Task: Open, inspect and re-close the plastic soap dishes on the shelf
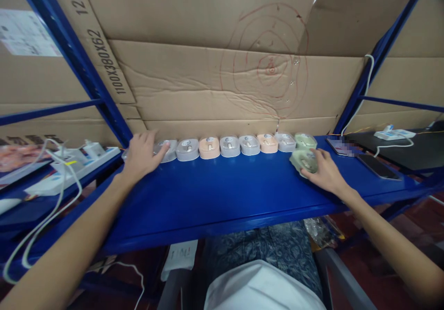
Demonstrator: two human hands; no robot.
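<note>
A row of small rounded plastic cases runs along the back of the blue shelf [222,194]: several are grey, like this grey case [188,149], with a peach case [209,148] and another peach case [267,143] among them. At the row's right end sits a green case [305,141]. My right hand [326,171] grips a second green case [303,161] just in front of it, thumb and fingers around its right side. My left hand [140,157] rests over the row's left end, thumb spread onto a grey case [168,151]; its other fingertips are blurred.
Cardboard [180,79] with red drawn rings backs the shelf. On the right lie a phone [342,146] and a dark phone-like slab [379,167]. White power strips [72,171] with looping cables stand at the left. Blue metal posts [76,60] frame both sides.
</note>
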